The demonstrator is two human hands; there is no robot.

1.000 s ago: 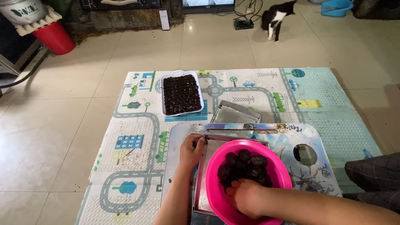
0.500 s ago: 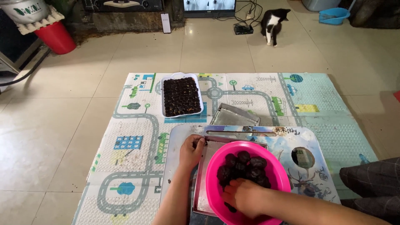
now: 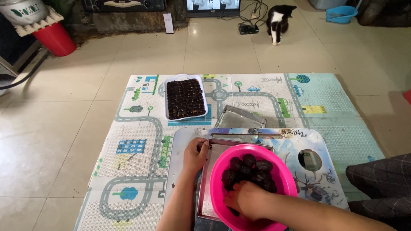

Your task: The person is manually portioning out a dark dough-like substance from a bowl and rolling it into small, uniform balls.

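Around the fingers [image 3: 239,197], a bright pink round plastic bowl [image 3: 286,185] of dark brown lumps [image 3: 250,167]; beyond them, a pastel road-patterned foam mat [image 3: 141,141] and black-and-white cat [image 3: 278,19].

At the top of the view, in the middle, the lower edge of a screen [image 3: 212,4] shows; it is lit, pale with dark shapes, in a black frame. To its left a wide dark panel [image 3: 124,4] with a pale curved mark stands at the wall, only its lower part visible. Between the two, a small white upright rectangle [image 3: 168,22] with a black border leans at the wall base. In the top left corner a white container [image 3: 21,10] carries a green label and sits on a grey egg carton [image 3: 40,23].
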